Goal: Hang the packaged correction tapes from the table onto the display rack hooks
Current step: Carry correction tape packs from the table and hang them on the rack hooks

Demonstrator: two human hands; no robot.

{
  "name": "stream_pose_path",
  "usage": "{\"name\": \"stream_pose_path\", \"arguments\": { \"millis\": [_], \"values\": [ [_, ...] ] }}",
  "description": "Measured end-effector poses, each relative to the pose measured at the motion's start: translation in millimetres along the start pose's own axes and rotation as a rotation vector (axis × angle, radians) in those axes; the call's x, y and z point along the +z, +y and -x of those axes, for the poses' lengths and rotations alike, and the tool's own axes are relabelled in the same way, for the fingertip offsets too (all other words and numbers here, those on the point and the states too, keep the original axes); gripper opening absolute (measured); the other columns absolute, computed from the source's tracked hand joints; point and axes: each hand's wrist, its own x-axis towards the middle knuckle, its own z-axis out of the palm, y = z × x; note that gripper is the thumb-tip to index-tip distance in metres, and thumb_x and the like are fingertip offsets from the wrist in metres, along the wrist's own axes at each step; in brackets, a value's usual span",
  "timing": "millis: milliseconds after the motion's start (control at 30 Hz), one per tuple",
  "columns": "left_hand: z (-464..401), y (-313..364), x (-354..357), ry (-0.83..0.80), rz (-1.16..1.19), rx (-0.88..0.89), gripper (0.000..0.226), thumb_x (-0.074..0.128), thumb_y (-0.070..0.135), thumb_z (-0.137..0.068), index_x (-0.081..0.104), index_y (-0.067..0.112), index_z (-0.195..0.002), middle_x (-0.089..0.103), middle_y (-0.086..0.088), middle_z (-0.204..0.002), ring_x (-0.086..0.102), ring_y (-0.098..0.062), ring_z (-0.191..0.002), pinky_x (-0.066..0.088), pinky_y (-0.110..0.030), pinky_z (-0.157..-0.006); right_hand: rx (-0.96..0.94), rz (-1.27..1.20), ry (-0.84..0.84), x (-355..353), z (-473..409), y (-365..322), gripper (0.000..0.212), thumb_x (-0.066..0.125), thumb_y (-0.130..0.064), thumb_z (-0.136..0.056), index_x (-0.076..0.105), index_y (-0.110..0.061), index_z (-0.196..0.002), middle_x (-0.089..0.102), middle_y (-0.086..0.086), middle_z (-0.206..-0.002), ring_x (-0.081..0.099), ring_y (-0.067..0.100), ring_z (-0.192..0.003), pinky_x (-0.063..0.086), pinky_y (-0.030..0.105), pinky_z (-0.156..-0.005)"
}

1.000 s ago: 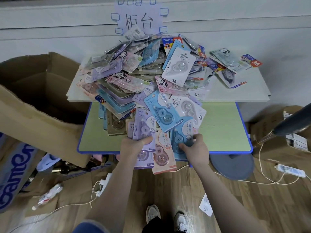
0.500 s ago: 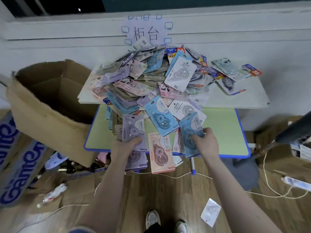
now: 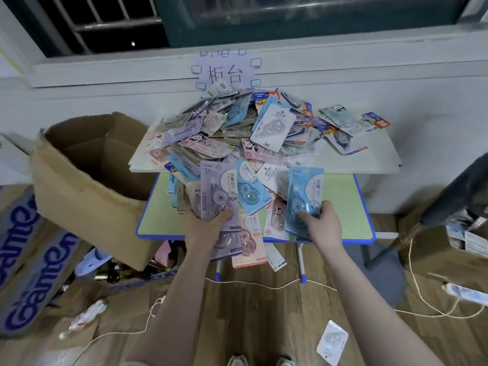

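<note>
The left hand has its fingers clamped on a lilac carded correction-tape pack. The right hand has its fingers clamped on a blue carded correction-tape pack. Both packs are raised over the near edge of the green, blue-rimmed bench, in front of the heap of assorted carded packs.

Left hand gripping a purple correction tape pack, right hand pinching a blue correction tape pack, heap of packs beyond the fingertips on the table, cardboard box left of them
</note>
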Motion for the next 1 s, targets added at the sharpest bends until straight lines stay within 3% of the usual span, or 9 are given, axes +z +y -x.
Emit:
{"name": "stream_pose_path", "arguments": {
  "millis": [100, 167, 333, 400, 600, 700, 767, 933, 1000],
  "values": [
    [10.4, 10.6, -0.3, -0.066, 0.034, 0.059, 0.058, 0.082, 0.013, -0.074, 0.043, 0.020, -0.115, 0.058, 0.007, -0.105, 0.054, -0.009, -0.080, 0.044, -0.011, -0.046, -0.011, -0.067, 0.065, -5.8, 12.2, -2.8, 0.018, 0.053, -0.014, -0.092, 0.041, -0.012, -0.079, 0.045, -0.002, -0.067, 0.045, 0.026, -0.071, 0.028, 0.034, -0.058],
    [10.8, 11.3, -2.6, -0.115, 0.050, 0.079, 0.060, 0.084, 0.014, -0.071, 0.049, 0.011, -0.119, 0.062, -0.002, -0.112, 0.058, -0.009, -0.080, 0.042, -0.011, -0.042, -0.022, -0.106, 0.114, -8.5, 23.0, -6.0, 0.017, 0.049, -0.013, -0.093, 0.041, -0.012, -0.078, 0.044, -0.003, -0.066, 0.042, 0.024, -0.069, 0.027, 0.034, -0.058],
    [19.1, 8.8, -17.1, -0.283, 0.092, 0.112, 0.069, 0.087, 0.021, -0.063, 0.052, 0.011, -0.122, 0.067, -0.003, -0.113, 0.064, -0.017, -0.098, 0.049, -0.028, -0.074, -0.030, -0.219, 0.284, -13.2, 58.8, -10.5, 0.030, 0.050, -0.006, -0.089, 0.034, -0.018, -0.067, 0.039, -0.003, -0.061, 0.034, 0.015, -0.058, 0.029, 0.023, -0.053],
    [28.2, 8.6, -25.5, -0.340, 0.108, 0.132, 0.063, 0.085, 0.018, -0.070, 0.049, 0.013, -0.122, 0.063, 0.002, -0.111, 0.060, -0.017, -0.099, 0.042, -0.028, -0.080, -0.009, -0.274, 0.361, -16.0, 79.7, -7.5, 0.017, 0.051, -0.006, -0.087, 0.042, -0.010, -0.072, 0.042, 0.001, -0.065, 0.037, 0.016, -0.063, 0.032, 0.031, -0.059],
    [71.3, -1.4, -28.3, -0.591, 0.156, 0.175, 0.062, 0.081, 0.013, -0.075, 0.045, 0.013, -0.126, 0.058, 0.001, -0.112, 0.058, -0.016, -0.095, 0.040, -0.024, -0.071, 0.063, -0.361, 0.611, -45.2, 164.5, 15.3, 0.026, 0.055, -0.019, -0.091, 0.048, 0.003, -0.080, 0.044, 0.001, -0.067, 0.041, 0.014, -0.066, 0.033, 0.033, -0.065],
    [111.4, -3.0, -11.8, -0.751, 0.140, 0.239, 0.075, 0.085, 0.015, -0.070, 0.043, 0.016, -0.132, 0.058, 0.000, -0.120, 0.057, -0.019, -0.106, 0.042, -0.014, -0.066, 0.106, -0.312, 0.766, -77.4, 209.7, 34.7, 0.035, 0.057, -0.024, -0.091, 0.040, -0.006, -0.066, 0.040, 0.002, -0.063, 0.036, 0.013, -0.062, 0.029, 0.033, -0.059],
    [146.2, -3.7, 2.8, -0.867, 0.114, 0.263, 0.085, 0.088, 0.031, -0.054, 0.044, 0.019, -0.125, 0.059, -0.002, -0.123, 0.057, -0.020, -0.108, 0.044, -0.019, -0.073, 0.140, -0.254, 0.878, -106.0, 243.6, 48.2, 0.038, 0.057, -0.023, -0.090, 0.034, -0.014, -0.061, 0.038, -0.003, -0.059, 0.034, 0.013, -0.061, 0.027, 0.033, -0.058],
    [262.7, -11.6, 33.9, -1.122, 0.015, 0.340, 0.083, 0.085, 0.042, -0.046, 0.047, 0.016, -0.115, 0.060, -0.002, -0.117, 0.058, -0.021, -0.104, 0.045, -0.032, -0.090, 0.286, -0.243, 1.170, -180.8, 343.1, 92.3, 0.024, 0.055, -0.017, -0.088, 0.044, -0.019, -0.067, 0.049, -0.007, -0.067, 0.046, 0.017, -0.071, 0.032, 0.030, -0.066],
    [319.8, -21.6, 43.5, -1.233, -0.017, 0.370, 0.072, 0.087, 0.032, -0.060, 0.046, 0.015, -0.117, 0.058, -0.003, -0.118, 0.057, -0.022, -0.105, 0.043, -0.030, -0.086, 0.330, -0.263, 1.281, -209.5, 391.9, 110.0, 0.010, 0.053, -0.014, -0.089, 0.050, -0.016, -0.079, 0.053, -0.004, -0.073, 0.049, 0.020, -0.076, 0.032, 0.029, -0.067]
  ]
}}
